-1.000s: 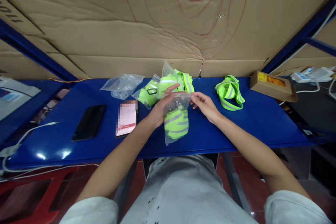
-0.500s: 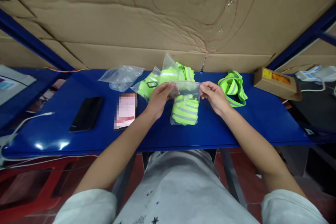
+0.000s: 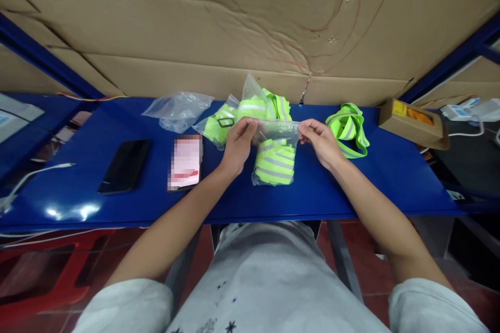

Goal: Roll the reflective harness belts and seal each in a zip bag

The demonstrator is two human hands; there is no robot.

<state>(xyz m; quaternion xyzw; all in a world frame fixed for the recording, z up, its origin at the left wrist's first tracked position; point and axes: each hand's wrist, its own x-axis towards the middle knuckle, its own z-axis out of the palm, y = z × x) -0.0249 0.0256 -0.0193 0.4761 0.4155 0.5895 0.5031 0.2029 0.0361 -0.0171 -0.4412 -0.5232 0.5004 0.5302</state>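
Observation:
A clear plastic bag (image 3: 276,129) is stretched between my hands over the blue table. Inside its lower part lies a folded yellow-green strap with grey reflective stripes (image 3: 275,162). My left hand (image 3: 239,145) pinches the bag's upper left corner between thumb and fingers. Its upper right corner is pinched by my right hand (image 3: 318,140). Just behind the bag, another plastic bag with yellow-green straps (image 3: 253,107) rests on the table. To its left sits a bagged strap with a black buckle (image 3: 225,122).
A loose yellow-green strap (image 3: 349,130) lies to the right, beside a small cardboard box (image 3: 413,124). Clear plastic bags (image 3: 177,109) lie at the back left. A lit phone (image 3: 185,161) and a dark phone (image 3: 125,166) are on the blue table (image 3: 312,200). Cardboard (image 3: 195,70) stands behind.
The view has shifted slightly. Both hands still grip the bag's top corners, and its upper edge looks pulled a little wider and straighter.

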